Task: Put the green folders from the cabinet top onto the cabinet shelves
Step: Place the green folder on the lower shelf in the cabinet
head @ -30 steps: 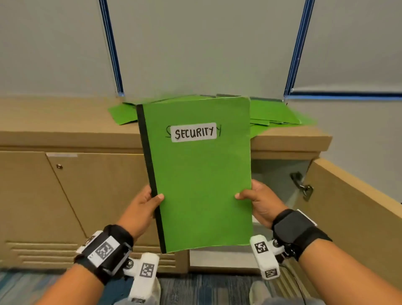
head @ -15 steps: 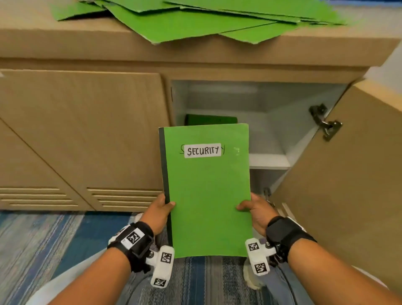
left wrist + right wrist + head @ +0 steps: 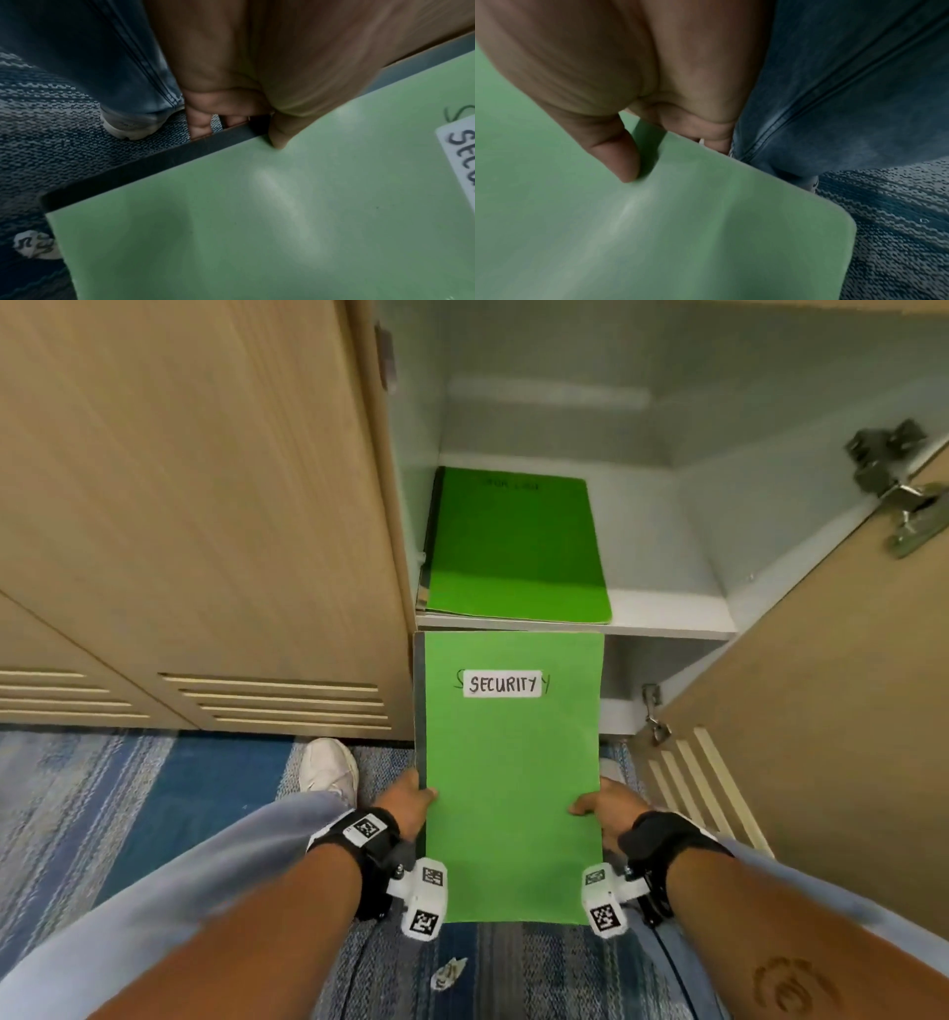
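A green folder (image 3: pixel 511 778) with a dark spine and a white label reading SECURITY is held flat between both hands, low in front of the open cabinet. My left hand (image 3: pixel 411 801) pinches its spine edge, thumb on top (image 3: pixel 279 140), fingers underneath. My right hand (image 3: pixel 598 806) pinches the opposite edge, thumb (image 3: pixel 618 156) on the cover (image 3: pixel 654 233). The folder's far edge sits just below the front lip of the white shelf (image 3: pixel 667 618). Another green folder (image 3: pixel 513 546) lies flat on that shelf, at its left side.
The cabinet door (image 3: pixel 821 690) stands open on the right with its hinge (image 3: pixel 898 490) showing. A shut door (image 3: pixel 195 516) is on the left. My knees and a white shoe (image 3: pixel 328 765) are over blue patterned carpet, with a crumpled paper scrap (image 3: pixel 448 973) on it.
The folder has come down from the cabinet top to shelf height. The view has dropped low and close to the open compartment; the cabinet top and its pile of folders are out of sight.
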Motion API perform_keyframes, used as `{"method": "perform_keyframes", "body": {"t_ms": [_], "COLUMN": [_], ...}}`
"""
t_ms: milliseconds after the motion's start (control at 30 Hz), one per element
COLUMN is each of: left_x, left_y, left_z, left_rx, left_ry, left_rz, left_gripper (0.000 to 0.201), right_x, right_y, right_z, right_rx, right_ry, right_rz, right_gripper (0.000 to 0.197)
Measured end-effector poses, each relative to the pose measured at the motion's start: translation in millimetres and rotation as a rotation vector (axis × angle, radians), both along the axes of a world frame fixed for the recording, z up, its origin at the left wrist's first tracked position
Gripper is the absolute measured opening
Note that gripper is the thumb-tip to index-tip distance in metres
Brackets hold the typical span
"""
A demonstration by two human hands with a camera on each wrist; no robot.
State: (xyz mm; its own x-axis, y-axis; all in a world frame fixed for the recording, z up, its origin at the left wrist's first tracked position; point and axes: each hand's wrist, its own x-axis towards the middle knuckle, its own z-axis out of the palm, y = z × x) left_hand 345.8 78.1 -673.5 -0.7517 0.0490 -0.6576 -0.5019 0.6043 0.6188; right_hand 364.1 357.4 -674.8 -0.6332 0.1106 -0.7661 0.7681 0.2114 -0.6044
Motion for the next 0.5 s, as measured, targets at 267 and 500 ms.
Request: {"method": "perform_keyframes", "body": {"t_ms": [267,500], "left_x": [-20,-36], "left_y": [6,10], "left_z": [-84,-96], "left_rx": [0.095,-0.044], "left_ry": [-0.07,-0.137], "left_rz": [0.119,0.1], "left_gripper": [0.026,0.03], "right_x": [-10,-11], "right_y": [7,-13], "right_z": [-47,-73], "right_rx": [0.16,0.495], "right_ry": [0.034,0.066], "right_rz": [-0.025,0.166], "right_gripper": [0.034,0.072]}}
